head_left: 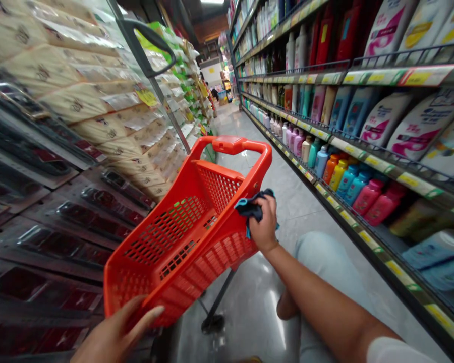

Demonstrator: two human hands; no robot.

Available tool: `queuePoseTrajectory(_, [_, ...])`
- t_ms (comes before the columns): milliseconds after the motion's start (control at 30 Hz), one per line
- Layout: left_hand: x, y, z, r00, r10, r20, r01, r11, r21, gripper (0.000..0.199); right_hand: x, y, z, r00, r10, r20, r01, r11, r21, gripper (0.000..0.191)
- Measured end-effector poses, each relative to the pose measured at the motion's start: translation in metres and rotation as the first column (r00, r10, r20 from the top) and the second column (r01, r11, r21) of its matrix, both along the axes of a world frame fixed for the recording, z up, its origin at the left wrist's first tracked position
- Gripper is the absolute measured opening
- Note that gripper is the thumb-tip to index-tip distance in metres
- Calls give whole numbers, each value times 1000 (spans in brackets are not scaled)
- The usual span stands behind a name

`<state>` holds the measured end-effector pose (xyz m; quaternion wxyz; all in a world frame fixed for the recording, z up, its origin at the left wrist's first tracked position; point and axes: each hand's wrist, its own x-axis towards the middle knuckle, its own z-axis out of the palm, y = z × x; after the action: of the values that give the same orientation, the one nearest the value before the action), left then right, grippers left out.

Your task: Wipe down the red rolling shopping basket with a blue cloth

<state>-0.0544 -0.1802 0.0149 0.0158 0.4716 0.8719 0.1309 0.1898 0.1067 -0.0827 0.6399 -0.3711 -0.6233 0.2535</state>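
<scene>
In the head view an orange-red plastic shopping cart basket [208, 247] stands tilted across the middle, with holes in its walls and nothing seen inside. My right hand [265, 224] is closed on a dark blue cloth [252, 207] with light blue edging, pressed against the basket's outer side near the handle end. At the lower left, my left hand [123, 327] grips the basket's near rim, thumb outside and fingers over the edge. A thin dark cart leg with a wheel [213, 322] shows below the basket.
Shelves of colourful bottles [342, 176] line the right side. Stacked tissue packs [94, 96] and dark boxed goods [60, 242] rise on the left. A grey pole with a loop handle [151, 48] stands behind the basket. Grey tiled floor [245, 121] runs down the aisle.
</scene>
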Motion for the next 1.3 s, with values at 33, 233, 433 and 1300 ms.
queuePoseTrajectory(33, [11, 20, 9, 999, -4, 38, 5, 1000, -24, 51, -3, -12, -17, 999, 35, 33, -34, 999, -31, 35])
queuePoseTrajectory(233, [106, 157, 25, 940, -318, 123, 243, 877, 415, 57, -26, -35, -70, 996, -51, -77, 23, 942, -333, 36])
queuePoseTrajectory(433, [140, 189, 8, 999, -45, -16, 48, 891, 452, 43, -32, -3, 18, 982, 25, -190, -40, 997, -73, 37])
queuePoseTrajectory(1300, [203, 127, -9, 926, -344, -158, 372, 753, 543, 32, 99, -36, 99, 970, -243, 14, 232, 939, 253, 22])
